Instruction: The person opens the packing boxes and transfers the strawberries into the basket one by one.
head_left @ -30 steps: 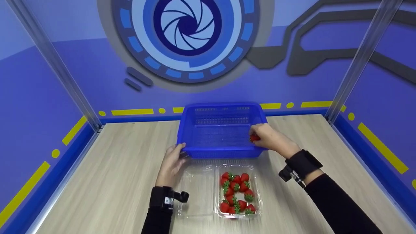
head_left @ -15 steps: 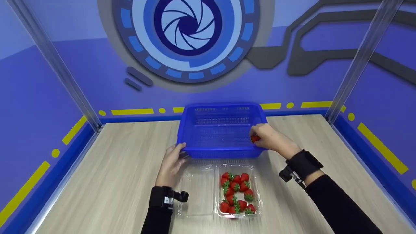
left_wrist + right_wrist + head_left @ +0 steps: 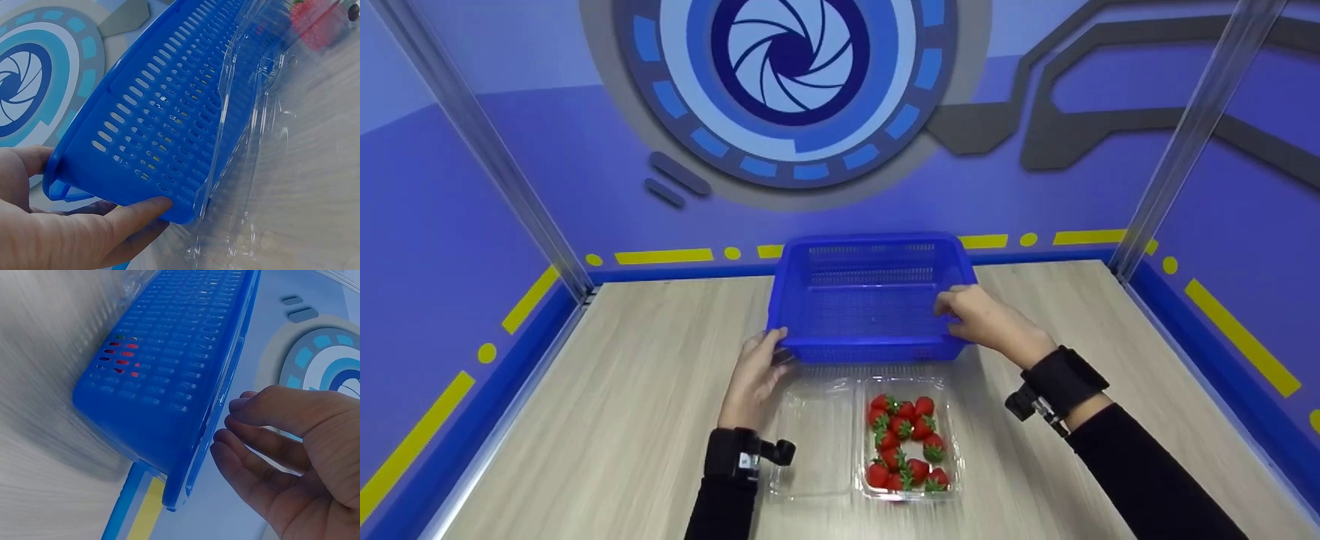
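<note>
My left hand grips the near left corner of the blue plastic basket, with fingers at the rim and against the outer wall in the left wrist view. Over the basket's near right corner is my right hand, its fingers loosely curled with nothing between them. Through the slots of the basket wall in the right wrist view, a red strawberry shows inside. In front of the basket, several red strawberries with green leaf tops lie in one half of a clear plastic clamshell box.
The clamshell's hinged clear lid lies opened flat at left, near my left wrist. A printed blue back wall stands close behind the basket. Blue side panels bound the wooden tabletop.
My right hand has let go of a strawberry at the basket's near right corner. The left hand keeps its hold, and the view has tilted slightly.
</note>
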`<state>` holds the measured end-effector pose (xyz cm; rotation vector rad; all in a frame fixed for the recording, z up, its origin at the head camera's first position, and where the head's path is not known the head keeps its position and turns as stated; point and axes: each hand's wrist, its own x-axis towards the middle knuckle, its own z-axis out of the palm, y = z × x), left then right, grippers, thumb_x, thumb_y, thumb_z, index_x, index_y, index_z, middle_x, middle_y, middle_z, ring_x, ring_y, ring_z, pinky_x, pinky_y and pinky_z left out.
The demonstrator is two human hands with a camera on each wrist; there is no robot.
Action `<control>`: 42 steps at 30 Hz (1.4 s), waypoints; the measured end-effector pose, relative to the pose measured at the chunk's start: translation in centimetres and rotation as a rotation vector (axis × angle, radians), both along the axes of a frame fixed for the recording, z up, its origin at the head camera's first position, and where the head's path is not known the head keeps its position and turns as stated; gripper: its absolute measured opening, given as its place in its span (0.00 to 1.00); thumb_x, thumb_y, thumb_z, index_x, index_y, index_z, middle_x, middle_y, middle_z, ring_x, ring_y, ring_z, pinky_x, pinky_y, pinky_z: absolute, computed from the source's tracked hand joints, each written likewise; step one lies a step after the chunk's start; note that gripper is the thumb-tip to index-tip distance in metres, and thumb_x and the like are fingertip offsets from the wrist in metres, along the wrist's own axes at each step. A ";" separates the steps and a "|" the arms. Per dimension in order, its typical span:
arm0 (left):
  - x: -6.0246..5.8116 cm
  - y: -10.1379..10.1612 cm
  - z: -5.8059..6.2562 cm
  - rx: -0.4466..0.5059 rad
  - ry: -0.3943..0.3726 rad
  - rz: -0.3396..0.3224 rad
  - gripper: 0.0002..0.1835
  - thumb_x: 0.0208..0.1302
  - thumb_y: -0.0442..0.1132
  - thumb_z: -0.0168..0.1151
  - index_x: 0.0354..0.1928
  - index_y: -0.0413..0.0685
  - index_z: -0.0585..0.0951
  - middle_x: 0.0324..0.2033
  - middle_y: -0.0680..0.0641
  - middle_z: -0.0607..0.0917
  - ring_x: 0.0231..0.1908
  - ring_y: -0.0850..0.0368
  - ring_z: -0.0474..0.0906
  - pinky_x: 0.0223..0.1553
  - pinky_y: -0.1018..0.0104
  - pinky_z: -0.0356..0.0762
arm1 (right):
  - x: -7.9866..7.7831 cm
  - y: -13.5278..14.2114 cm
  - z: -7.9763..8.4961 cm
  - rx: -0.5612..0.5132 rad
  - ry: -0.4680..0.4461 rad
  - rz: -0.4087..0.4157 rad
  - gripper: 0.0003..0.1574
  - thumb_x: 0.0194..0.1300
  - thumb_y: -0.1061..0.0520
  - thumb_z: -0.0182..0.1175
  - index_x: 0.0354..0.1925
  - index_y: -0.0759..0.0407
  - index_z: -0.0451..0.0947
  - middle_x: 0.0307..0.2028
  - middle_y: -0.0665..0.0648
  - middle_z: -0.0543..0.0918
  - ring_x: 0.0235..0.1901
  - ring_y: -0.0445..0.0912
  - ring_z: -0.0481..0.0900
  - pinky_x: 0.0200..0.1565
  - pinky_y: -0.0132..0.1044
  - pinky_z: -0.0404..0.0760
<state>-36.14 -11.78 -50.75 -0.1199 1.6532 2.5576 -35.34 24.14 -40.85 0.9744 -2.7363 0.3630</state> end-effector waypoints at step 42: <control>0.1 -0.1 0.0 0.014 0.011 -0.008 0.16 0.76 0.36 0.53 0.55 0.28 0.70 0.39 0.44 0.80 0.44 0.46 0.78 0.53 0.51 0.81 | 12.7 -6.6 -6.6 0.211 -0.303 0.263 0.16 0.47 0.69 0.75 0.30 0.54 0.80 0.25 0.44 0.74 0.25 0.33 0.62 0.24 0.23 0.64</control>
